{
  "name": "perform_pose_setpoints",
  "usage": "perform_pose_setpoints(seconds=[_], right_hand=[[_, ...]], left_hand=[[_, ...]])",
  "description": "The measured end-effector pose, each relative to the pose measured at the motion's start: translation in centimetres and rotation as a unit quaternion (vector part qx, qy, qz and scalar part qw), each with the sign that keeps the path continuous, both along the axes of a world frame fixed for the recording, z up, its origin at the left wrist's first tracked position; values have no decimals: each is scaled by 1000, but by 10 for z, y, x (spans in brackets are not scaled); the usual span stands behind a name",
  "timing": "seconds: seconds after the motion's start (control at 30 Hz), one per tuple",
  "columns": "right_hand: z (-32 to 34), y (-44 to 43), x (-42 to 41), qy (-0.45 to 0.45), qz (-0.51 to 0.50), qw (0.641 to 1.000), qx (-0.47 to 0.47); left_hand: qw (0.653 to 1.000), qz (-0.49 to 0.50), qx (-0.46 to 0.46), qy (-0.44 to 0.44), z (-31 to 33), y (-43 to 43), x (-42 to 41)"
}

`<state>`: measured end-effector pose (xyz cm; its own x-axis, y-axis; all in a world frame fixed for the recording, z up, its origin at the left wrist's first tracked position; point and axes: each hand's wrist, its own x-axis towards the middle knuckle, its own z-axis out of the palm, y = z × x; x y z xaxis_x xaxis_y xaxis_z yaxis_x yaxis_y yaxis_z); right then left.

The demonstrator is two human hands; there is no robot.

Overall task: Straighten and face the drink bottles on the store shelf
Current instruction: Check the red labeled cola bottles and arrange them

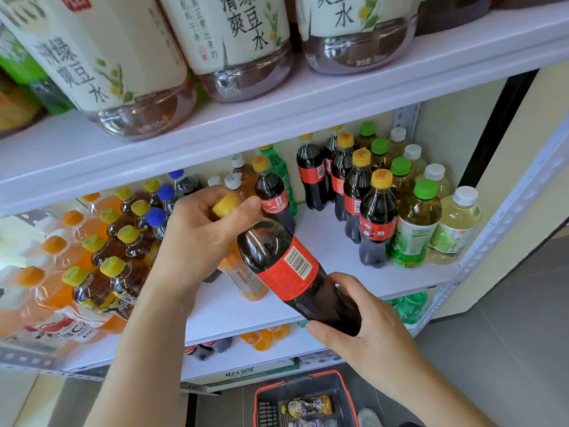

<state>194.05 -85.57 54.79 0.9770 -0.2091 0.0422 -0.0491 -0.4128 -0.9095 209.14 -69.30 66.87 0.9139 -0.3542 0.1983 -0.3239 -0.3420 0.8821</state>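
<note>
A person holds a cola bottle [286,266] tilted before the middle shelf [323,241], cap pointing up-left, base down-right, barcode outward. The left hand [200,238] curls its fingers [244,208] round the yellow cap [226,204]; the right hand [363,328] grips the base.

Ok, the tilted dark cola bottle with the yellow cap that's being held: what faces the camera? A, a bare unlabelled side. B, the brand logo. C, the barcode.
C: the red label on the dark plastic cola bottle shows its white barcode toward the camera.
</note>
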Motion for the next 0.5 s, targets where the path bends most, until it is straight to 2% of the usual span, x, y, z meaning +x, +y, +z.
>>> perform_pose_setpoints(seconds=[0.1,0.17,0.3,0.5], right_hand=[[-1,-7,6,0,4,994,-109],[0,-14,7,-13,-27,984,-173],[10,-35,11,-40,-79,965,-246],[35,-68,40,-125,-141,918,-349]], left_hand=[[997,-32,38,-52,5,0,4],[988,-34,107,-110,6,-3,8],[933,-7,276,-232,-2,-15,21],[895,32,358,-266,-32,-29,61]])
